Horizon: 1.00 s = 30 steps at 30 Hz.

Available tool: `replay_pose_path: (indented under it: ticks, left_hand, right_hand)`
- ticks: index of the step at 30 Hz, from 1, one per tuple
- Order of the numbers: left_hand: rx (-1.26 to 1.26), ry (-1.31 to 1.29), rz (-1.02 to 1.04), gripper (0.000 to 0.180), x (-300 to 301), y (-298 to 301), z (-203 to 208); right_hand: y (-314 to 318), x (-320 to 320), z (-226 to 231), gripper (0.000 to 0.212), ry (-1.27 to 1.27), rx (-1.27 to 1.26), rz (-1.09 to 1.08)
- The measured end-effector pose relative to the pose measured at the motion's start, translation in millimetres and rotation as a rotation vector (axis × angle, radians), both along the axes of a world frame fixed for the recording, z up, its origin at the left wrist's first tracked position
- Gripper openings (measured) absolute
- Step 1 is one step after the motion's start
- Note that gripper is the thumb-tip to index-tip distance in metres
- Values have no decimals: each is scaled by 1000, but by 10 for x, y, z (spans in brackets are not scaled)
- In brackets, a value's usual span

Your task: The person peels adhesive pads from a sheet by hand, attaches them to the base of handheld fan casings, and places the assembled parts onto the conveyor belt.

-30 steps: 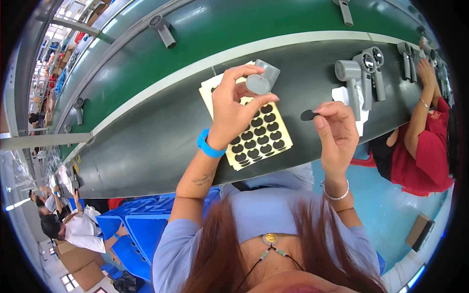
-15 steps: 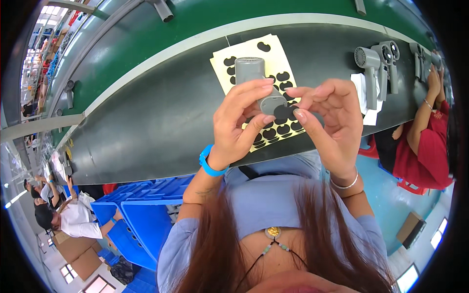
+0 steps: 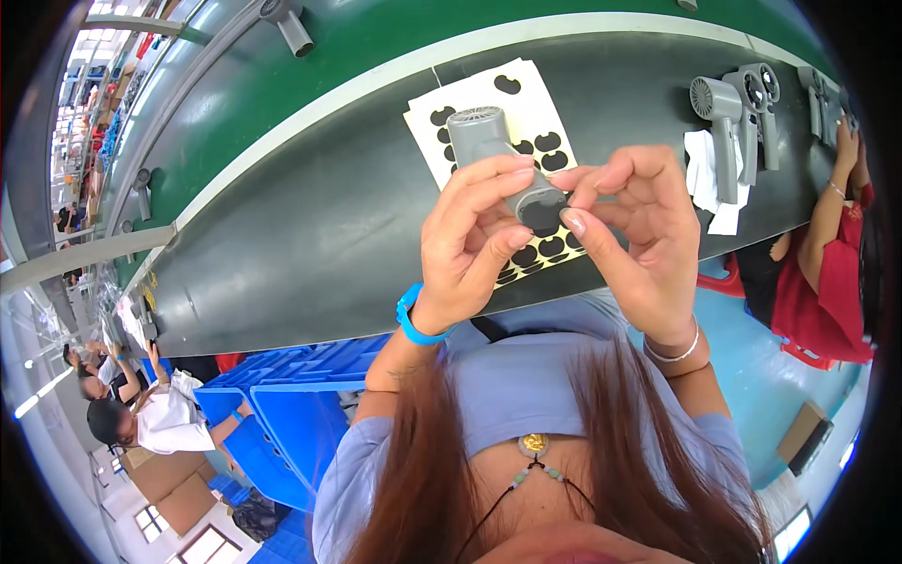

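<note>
My left hand is closed round the handle of a grey handheld fan, whose vented head points away from me. At the near end of the handle sits a dark notched sticker, lying over the end face. The thumb and forefinger of my right hand pinch this sticker's right edge; its other fingers curl loosely. Under the fan lies a pale yellow sheet with rows of similar black stickers. Part of the sheet is hidden by my hands.
Several grey fans lie at the right of the dark worktable, beside white paper. Beyond runs a green conveyor belt carrying another grey fan. Blue crates stand at left; a person in red works at right.
The dark sticker has moved from beside the handle's end onto its face. The fan has tilted slightly, and my left hand has shifted a little to the right.
</note>
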<state>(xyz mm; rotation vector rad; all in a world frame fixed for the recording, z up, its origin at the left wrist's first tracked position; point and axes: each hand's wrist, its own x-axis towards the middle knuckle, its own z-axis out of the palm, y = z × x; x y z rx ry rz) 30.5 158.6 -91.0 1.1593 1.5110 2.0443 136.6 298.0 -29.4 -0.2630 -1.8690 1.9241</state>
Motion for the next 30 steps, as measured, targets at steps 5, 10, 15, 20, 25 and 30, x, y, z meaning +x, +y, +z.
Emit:
replay_pose_path:
  ticks: [5, 10, 15, 20, 25, 30]
  left_hand:
    - [-13, 36, 28, 35, 13, 22, 12]
    - [-30, 17, 26, 35, 30, 22, 20]
    - [2, -8, 38, 35, 52, 37, -1]
    - [-10, 0, 43, 35, 50, 39, -2]
    - [-4, -8, 38, 35, 50, 25, 5]
    - [2, -41, 12, 34, 51, 19, 13]
  right_hand:
    - [15, 4, -12, 31, -4, 6, 2]
    - [28, 3, -21, 31, -5, 25, -4]
    - [34, 6, -23, 31, -1, 42, -8]
    - [27, 6, -12, 31, -21, 43, -13]
    - [10, -1, 4, 32, -34, 54, -19]
    - [-9, -18, 12, 32, -29, 102, -31]
